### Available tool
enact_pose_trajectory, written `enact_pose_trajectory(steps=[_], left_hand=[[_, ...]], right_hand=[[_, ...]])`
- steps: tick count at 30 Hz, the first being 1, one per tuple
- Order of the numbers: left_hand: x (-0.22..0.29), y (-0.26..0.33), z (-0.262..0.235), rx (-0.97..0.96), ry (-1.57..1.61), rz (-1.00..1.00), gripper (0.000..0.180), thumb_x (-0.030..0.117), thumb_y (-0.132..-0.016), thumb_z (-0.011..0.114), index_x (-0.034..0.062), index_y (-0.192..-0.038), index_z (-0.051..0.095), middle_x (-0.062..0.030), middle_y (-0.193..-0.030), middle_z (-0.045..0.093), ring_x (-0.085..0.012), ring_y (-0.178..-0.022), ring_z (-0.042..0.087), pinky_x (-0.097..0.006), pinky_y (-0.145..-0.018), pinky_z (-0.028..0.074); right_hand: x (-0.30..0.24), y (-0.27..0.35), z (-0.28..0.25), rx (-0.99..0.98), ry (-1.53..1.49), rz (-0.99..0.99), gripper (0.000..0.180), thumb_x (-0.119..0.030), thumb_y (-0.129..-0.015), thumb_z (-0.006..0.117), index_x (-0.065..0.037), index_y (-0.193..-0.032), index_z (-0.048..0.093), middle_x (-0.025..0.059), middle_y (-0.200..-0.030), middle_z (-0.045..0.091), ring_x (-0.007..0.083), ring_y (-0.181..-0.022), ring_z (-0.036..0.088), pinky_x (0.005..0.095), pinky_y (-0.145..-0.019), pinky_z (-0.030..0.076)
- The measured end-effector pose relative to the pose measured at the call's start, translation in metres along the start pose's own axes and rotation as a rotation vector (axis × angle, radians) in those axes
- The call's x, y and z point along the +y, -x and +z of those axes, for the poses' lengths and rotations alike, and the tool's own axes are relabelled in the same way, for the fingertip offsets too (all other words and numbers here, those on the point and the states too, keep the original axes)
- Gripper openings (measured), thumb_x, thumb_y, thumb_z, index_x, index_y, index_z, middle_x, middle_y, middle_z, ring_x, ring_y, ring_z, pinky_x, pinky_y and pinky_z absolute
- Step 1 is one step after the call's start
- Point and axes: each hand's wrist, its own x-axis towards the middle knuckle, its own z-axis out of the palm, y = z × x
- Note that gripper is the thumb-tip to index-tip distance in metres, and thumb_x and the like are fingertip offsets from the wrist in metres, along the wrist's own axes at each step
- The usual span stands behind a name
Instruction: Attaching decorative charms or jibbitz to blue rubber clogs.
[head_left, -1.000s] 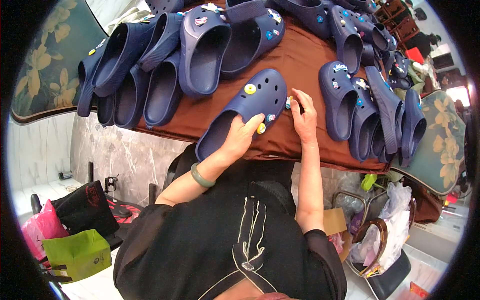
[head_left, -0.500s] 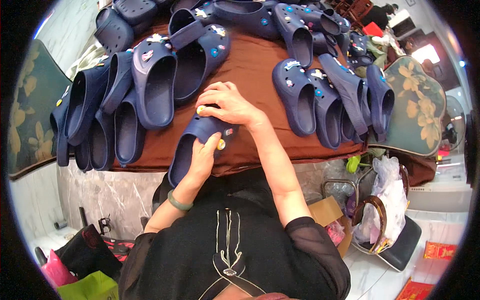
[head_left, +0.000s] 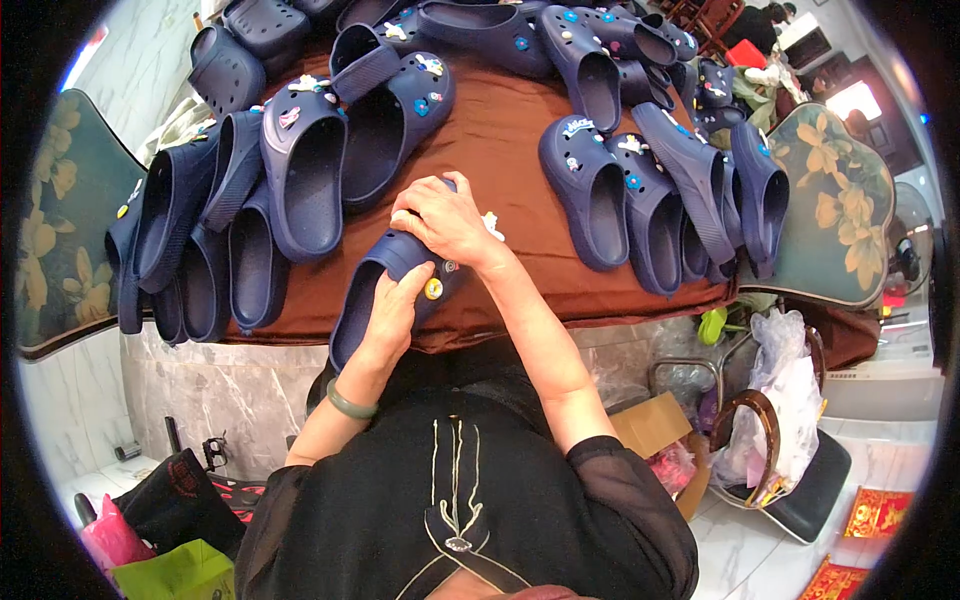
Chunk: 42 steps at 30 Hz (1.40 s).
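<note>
A navy blue foam clog is held at the table's near edge, its heel toward me and its toe pointing away. My left hand grips its side, thumb on the upper. Over the toe curls my right hand, hiding much of the upper. A round yellow charm sits beside my left thumb. To the right of my right wrist shows a white charm. Closest on the left stands another navy clog with charms on its upper.
Navy clogs with charms line both sides and the far end of the brown cloth. A floral chair back stands right. On the floor are a cardboard box, a bag with brown handles and a green bag.
My right hand has shifted slightly over the toe, and a white charm now shows beside it. The yellow charm seen under its fingers before is now out of sight. My left hand keeps its grip.
</note>
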Motion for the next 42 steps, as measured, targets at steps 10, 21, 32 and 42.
enact_pose_trajectory(steps=[10,21,32,42], left_hand=[[-0.001,0.000,-0.002,-0.029,-0.011,0.072,0.033,0.013,-0.089,0.059,0.0012,-0.120,0.056,-0.0055,-0.113,0.061,-0.0143,-0.100,0.059,-0.030,-0.089,0.048],[0.002,-0.001,0.000,-0.009,-0.061,0.106,0.034,0.021,-0.095,0.055,-0.0023,-0.120,0.056,-0.0080,-0.112,0.062,-0.0133,-0.097,0.060,-0.028,-0.086,0.049],[-0.001,0.001,-0.002,-0.037,-0.018,0.146,0.029,0.019,-0.094,0.056,-0.0014,-0.114,0.058,-0.0066,-0.106,0.064,-0.0126,-0.093,0.061,-0.028,-0.083,0.050],[0.001,0.000,-0.002,0.033,0.047,0.069,0.028,0.017,-0.090,0.061,-0.0004,-0.112,0.059,-0.0061,-0.105,0.064,-0.0131,-0.092,0.062,-0.027,-0.083,0.050]], right_hand=[[-0.001,0.036,-0.012,0.448,-0.366,0.193,0.021,-0.017,-0.080,0.068,-0.008,-0.099,0.065,0.0089,-0.091,0.064,0.0267,-0.092,0.057,0.0397,-0.091,0.039],[0.045,0.081,-0.012,0.586,0.038,0.324,0.022,-0.010,-0.078,0.070,-0.007,-0.100,0.065,0.0093,-0.098,0.063,0.0270,-0.098,0.056,0.0380,-0.088,0.042],[-0.013,0.091,0.005,0.315,-0.440,0.219,0.036,-0.007,-0.066,0.078,-0.014,-0.100,0.070,0.0030,-0.089,0.053,0.0227,-0.086,0.050,0.0339,-0.080,0.043],[-0.026,0.084,0.029,0.568,0.053,0.070,0.023,-0.003,-0.075,0.069,-0.006,-0.096,0.062,0.0094,-0.093,0.056,0.0266,-0.081,0.057,0.0354,-0.070,0.049]])
